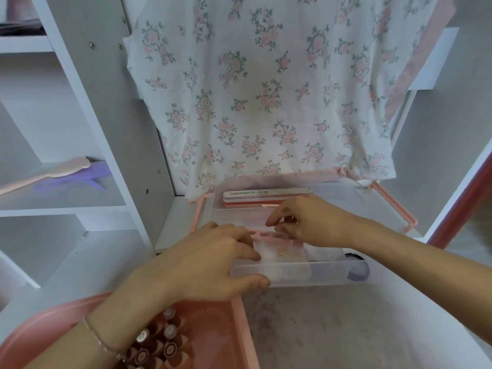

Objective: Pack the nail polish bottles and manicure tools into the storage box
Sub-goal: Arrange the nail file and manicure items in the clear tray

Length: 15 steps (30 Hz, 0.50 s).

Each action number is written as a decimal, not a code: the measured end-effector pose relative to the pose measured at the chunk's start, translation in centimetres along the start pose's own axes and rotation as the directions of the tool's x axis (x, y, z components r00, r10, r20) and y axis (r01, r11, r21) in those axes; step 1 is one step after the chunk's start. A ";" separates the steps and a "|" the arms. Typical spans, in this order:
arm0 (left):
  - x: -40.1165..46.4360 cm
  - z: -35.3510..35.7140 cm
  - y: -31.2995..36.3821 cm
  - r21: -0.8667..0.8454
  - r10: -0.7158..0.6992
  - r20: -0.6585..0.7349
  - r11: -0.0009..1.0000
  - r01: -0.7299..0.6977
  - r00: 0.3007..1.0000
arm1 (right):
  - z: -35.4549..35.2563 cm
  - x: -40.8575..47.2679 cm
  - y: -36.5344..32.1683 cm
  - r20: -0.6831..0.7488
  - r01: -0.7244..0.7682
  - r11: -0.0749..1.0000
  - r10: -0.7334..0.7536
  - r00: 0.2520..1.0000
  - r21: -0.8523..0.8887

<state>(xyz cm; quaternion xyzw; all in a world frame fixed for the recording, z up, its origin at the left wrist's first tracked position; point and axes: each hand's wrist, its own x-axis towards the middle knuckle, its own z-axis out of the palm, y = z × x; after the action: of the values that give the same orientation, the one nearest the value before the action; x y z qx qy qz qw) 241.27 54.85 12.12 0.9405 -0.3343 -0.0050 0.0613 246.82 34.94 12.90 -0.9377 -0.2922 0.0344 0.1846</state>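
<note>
Item one: the clear plastic storage box with pink latches (314, 278) sits open on the white tabletop (372, 328), below a hanging white cloth printed with pink flowers (266, 89).

Item two: I see a long nail file stack, white on top with pink layers beneath and lettered SANANMOG (266, 197), lying flat along the far side of the box.

Item three: my left hand (207, 265) rests on the box's near left corner, thumb pressed against the outer front wall, fingers spread over the rim and into the interior. It grips the box edge and carries nothing else.

Item four: my right hand (308, 222) hovers inside the box, thumb and forefinger pinched close around something small; I cannot tell what it is.

Item five: a row of small pink nail tips (266, 234) lies in the box between the two hands.

Item six: a round dark-lidded jar (355, 265) stands in the box's near right corner.

Item seven: a pink plastic tray (218, 331) sits at the lower left, outside the box, holding upright brown nail polish bottles with rose-gold caps (162, 342).

Item eight: a thin beaded bracelet (98, 339) circles my left wrist.

Item nine: a pale pink long-handled brush (48, 174) lies on a white shelf (64, 201) at left.
</note>
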 end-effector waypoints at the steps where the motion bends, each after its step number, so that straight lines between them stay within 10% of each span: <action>1: -0.1 0.1 0.0 0.007 0.005 -0.001 1.000 -0.005 1.000 | -0.1 -0.1 0.0 0.041 0.027 1.000 -0.028 0.999 0.001; 15: 0.2 0.5 0.7 0.090 -0.013 0.041 0.996 0.010 0.999 | -1.3 -1.4 0.4 0.382 0.140 0.986 -0.094 0.919 -0.092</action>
<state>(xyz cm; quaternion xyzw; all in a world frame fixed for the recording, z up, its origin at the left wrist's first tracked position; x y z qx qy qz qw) 240.97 54.16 11.71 0.9439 -0.3299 -0.0100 0.0118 246.15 33.40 13.92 -0.9038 -0.3792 0.1853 0.0713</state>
